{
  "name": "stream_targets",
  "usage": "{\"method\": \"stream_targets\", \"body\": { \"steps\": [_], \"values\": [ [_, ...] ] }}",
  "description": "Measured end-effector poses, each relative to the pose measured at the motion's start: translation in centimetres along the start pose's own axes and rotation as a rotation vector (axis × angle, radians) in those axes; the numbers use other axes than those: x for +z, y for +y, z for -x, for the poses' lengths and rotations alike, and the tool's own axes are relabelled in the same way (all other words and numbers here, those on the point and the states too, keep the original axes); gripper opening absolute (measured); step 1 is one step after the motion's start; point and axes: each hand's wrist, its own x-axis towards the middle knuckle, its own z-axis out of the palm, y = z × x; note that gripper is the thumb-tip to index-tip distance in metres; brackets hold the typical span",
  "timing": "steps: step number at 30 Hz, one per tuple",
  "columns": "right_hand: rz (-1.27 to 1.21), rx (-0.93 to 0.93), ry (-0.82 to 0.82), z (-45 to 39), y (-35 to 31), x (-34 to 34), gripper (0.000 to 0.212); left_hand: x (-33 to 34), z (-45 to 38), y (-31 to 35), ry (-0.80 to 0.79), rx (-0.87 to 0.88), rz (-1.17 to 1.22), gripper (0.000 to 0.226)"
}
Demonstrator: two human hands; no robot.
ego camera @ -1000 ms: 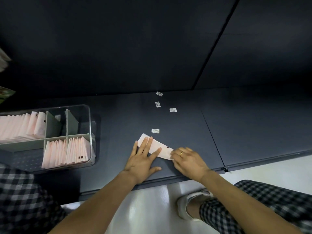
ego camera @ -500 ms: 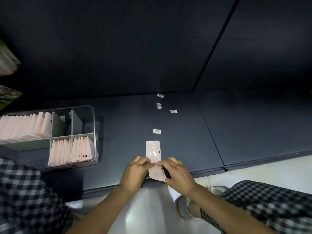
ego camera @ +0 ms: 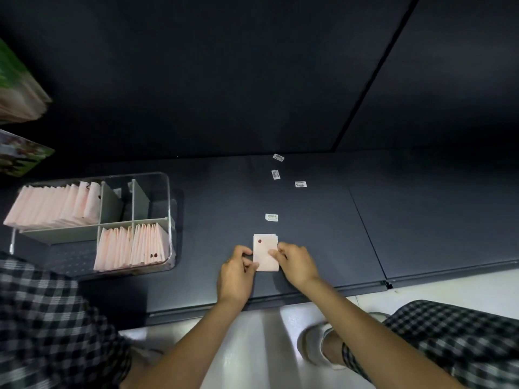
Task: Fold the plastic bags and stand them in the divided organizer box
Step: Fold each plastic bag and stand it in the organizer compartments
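A pale pink folded plastic bag (ego camera: 265,251) with a dark dot near its top lies flat as a short upright rectangle on the dark shelf surface (ego camera: 323,226). My left hand (ego camera: 237,272) pinches its lower left edge. My right hand (ego camera: 295,262) presses its right edge with the fingertips. To the left stands the clear divided organizer box (ego camera: 167,197). Several folded pink bags stand in its far left compartment (ego camera: 56,206) and in its two near compartments (ego camera: 132,245). Two small far compartments hold nothing I can see.
Several small white barcode stickers (ego camera: 271,217) lie scattered on the shelf beyond the bag. Stacked packaged goods (ego camera: 16,88) sit at the far left. My checked trouser legs and a shoe (ego camera: 317,343) are over a white floor below the shelf edge.
The bag was a long slanted strip, was turned upright, and is now folded to about half its length. Both hands moved from pressing it flat to pinching its sides.
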Motion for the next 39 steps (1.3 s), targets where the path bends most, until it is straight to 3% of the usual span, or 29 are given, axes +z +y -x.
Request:
{"method": "stream_targets", "body": {
  "steps": [7,11,15,18,22,25,27,29,31,33,36,39],
  "values": [
    [-0.029,0.143,-0.086,-1.6,-1.0,-0.5,0.049,0.1,-0.2,0.2,0.02,-0.023,0.001,0.025],
    [-0.02,0.191,-0.128,-2.2,-1.3,-0.7,0.045,0.1,1.2,-0.3,0.076,0.302,-0.271,0.029],
    [0.01,0.18,-0.165,-2.5,-1.5,-0.7,0.032,0.3,2.6,-1.3,-0.061,0.59,-0.568,0.054],
    [0.004,0.177,-0.169,-2.6,-1.5,-0.8,0.034,0.6,2.6,-1.6,-0.194,0.533,-0.766,0.076],
    [-0.082,0.233,-0.161,-2.7,-1.6,-0.8,0.03,1.0,2.1,-2.4,-0.305,0.505,-0.869,0.078],
    [-0.091,0.263,-0.074,-2.0,-1.6,-0.7,0.029,0.7,2.4,-1.9,-0.267,0.51,-0.884,0.082],
    [-0.083,0.281,0.127,-1.1,-1.5,-0.5,0.027,0.8,2.4,-1.9,-0.273,0.577,-0.869,0.083],
    [-0.254,0.187,0.291,-0.6,-1.6,-0.4,0.016,1.4,2.1,-2.5,-0.351,0.539,-0.863,0.079],
    [-0.582,0.091,0.22,-0.5,-2.2,-0.2,0.005,1.4,1.9,-2.7,-0.337,0.544,-0.866,0.078],
    [-0.847,0.065,0.009,-0.7,-3.0,-0.1,0.018,1.4,1.9,-2.6,-0.359,0.526,-0.85,0.079],
    [-0.906,0.059,-0.159,-1.3,-3.3,0.0,0.029,1.2,1.9,-2.6,-0.355,0.542,-0.855,0.079],
    [-0.892,0.066,-0.133,-2.4,-3.0,-0.1,0.031,1.1,1.9,-2.5,-0.373,0.548,-0.876,0.079]
  ]
}}
